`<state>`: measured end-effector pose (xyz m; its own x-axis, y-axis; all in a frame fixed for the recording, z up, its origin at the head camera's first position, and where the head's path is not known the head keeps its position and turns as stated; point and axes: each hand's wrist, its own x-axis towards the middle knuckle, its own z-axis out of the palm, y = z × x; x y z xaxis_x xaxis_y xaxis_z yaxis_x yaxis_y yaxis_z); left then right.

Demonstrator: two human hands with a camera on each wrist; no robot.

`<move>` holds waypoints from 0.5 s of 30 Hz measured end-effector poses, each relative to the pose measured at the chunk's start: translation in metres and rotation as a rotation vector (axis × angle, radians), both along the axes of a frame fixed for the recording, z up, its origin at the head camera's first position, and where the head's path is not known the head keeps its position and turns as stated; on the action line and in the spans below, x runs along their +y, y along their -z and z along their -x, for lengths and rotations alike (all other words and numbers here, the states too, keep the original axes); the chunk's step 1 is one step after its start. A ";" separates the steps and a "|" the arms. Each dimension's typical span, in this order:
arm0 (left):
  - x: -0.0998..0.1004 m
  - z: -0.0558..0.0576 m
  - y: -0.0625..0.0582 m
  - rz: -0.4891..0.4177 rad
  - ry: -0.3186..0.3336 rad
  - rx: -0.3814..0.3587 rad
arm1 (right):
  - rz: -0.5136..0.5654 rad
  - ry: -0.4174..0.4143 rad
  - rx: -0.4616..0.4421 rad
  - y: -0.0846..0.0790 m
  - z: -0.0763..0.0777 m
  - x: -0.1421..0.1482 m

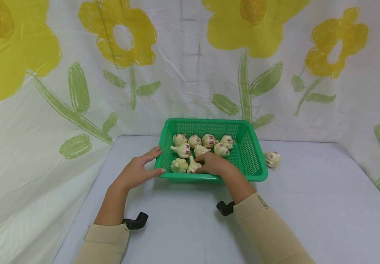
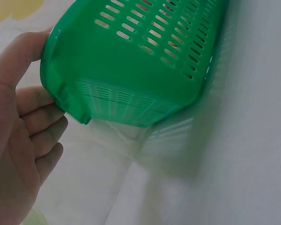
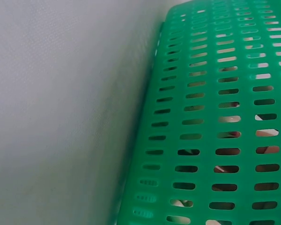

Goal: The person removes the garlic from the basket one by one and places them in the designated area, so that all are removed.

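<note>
A green plastic basket (image 1: 242, 178) holds several garlic bulbs (image 1: 181, 150), whitish with purple patches. My left hand (image 1: 138, 170) rests at the basket's left end, thumb and fingers spread along the rim; in the left wrist view its fingers (image 2: 46, 115) touch the rim's edge from outside. Reaching over the front rim, my right hand (image 1: 213, 164) pinches a garlic bulb (image 1: 192, 166) in the front row between thumb and fingers. The right wrist view has only the slotted basket wall (image 3: 210, 108), which hides that hand.
One more garlic bulb (image 1: 272, 159) lies on the table just right of the basket. The white-covered table (image 1: 183, 223) ends at a hanging sheet (image 1: 176, 91) painted with yellow flowers, close behind the basket.
</note>
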<state>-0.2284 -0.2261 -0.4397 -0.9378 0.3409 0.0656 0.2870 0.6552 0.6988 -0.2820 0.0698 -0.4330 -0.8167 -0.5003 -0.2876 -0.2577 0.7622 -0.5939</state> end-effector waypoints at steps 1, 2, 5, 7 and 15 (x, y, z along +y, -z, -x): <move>0.000 0.000 0.000 0.002 -0.001 0.001 | -0.005 0.000 -0.001 0.000 0.000 0.000; 0.000 0.000 0.000 0.001 -0.002 0.001 | -0.007 0.001 -0.004 0.000 0.000 0.000; 0.000 0.000 0.000 0.001 -0.004 0.002 | -0.013 0.002 -0.009 0.001 0.001 0.000; 0.000 0.000 0.000 0.001 -0.006 0.002 | -0.012 0.001 -0.007 0.002 0.001 0.000; 0.001 0.000 -0.001 -0.006 -0.006 0.002 | 0.065 0.019 -0.008 0.001 -0.002 0.001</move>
<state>-0.2281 -0.2250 -0.4385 -0.9396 0.3351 0.0696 0.2847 0.6524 0.7024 -0.2803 0.0705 -0.4337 -0.8238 -0.5027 -0.2620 -0.2386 0.7267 -0.6442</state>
